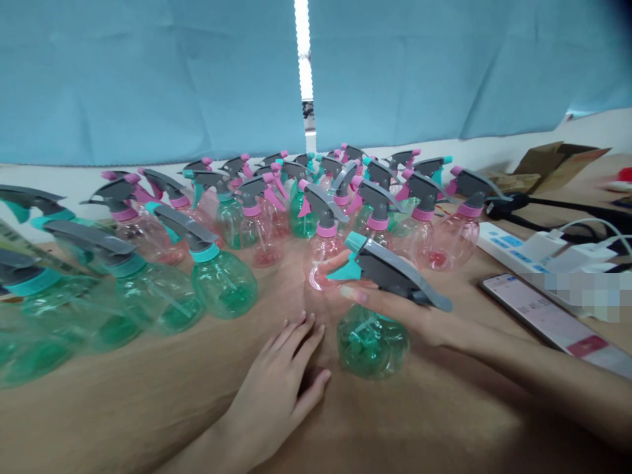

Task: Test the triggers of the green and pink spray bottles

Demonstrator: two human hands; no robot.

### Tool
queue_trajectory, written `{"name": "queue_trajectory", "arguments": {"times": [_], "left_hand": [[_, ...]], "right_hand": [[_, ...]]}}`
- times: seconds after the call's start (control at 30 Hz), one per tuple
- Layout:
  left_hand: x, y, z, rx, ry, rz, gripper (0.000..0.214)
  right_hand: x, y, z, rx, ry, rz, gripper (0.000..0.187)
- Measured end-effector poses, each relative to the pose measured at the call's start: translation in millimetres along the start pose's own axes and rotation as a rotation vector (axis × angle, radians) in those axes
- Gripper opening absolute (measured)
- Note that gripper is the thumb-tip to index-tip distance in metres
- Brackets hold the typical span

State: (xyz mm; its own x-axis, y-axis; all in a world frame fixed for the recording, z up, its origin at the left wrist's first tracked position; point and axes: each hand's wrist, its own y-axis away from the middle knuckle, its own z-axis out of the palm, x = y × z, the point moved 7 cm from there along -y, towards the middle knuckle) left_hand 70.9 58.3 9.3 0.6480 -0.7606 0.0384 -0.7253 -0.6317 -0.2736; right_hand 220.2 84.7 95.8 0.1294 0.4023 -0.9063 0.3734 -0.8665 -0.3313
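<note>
My right hand (395, 303) is at the neck of a green, see-through spray bottle (374, 345) with a grey head and turquoise trigger. The thumb crosses in front of the neck, and another finger shows behind the trigger; the rest of the fingers are hidden. The bottle stands upright on the wooden table, its nozzle pointing left. My left hand (279, 375) lies palm down on the tabletop to the left of this bottle, fingers stretched out and holding nothing. Just beyond the right hand is a pink spray bottle (326, 245).
Several green spray bottles (224, 283) line the left side; many pink and green ones crowd the back. At right lie a lit phone (538, 313), a white power strip (513, 250) with plugged-in chargers and a cardboard box (553, 168). Blue cloth (197, 79) hangs behind.
</note>
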Motion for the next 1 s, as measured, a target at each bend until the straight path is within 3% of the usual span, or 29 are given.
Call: {"name": "queue_trajectory", "arguments": {"times": [0.2, 0.33, 0.5, 0.73, 0.9, 1.0], "left_hand": [[-0.5, 0.3, 1.5, -0.022, 0.009, -0.007, 0.048], [-1.0, 0.7, 2.7, -0.039, 0.0, -0.008, 0.048], [-1.7, 0.7, 3.8, -0.042, 0.008, -0.023, 0.047], [-1.0, 0.2, 2.6, -0.033, 0.013, -0.02, 0.047], [-0.4, 0.1, 1.5, -0.026, 0.014, -0.015, 0.047], [-0.3, 0.0, 0.7, -0.024, 0.014, -0.018, 0.047]], "right_hand": [[15.6, -1.7, 1.5, -0.025, -0.132, 0.051, 0.033], [16.6, -3.4, 1.7, -0.009, -0.17, 0.012, 0.047], [8.6, -4.3, 2.3, 0.02, -0.167, -0.073, 0.051], [6.4, -3.6, 0.9, 0.037, -0.095, -0.085, 0.042], [11.0, 0.4, -6.0, 0.13, 0.089, 0.019, 0.032], [12.8, 2.0, -6.2, 0.148, 0.116, 0.006, 0.033]]}}
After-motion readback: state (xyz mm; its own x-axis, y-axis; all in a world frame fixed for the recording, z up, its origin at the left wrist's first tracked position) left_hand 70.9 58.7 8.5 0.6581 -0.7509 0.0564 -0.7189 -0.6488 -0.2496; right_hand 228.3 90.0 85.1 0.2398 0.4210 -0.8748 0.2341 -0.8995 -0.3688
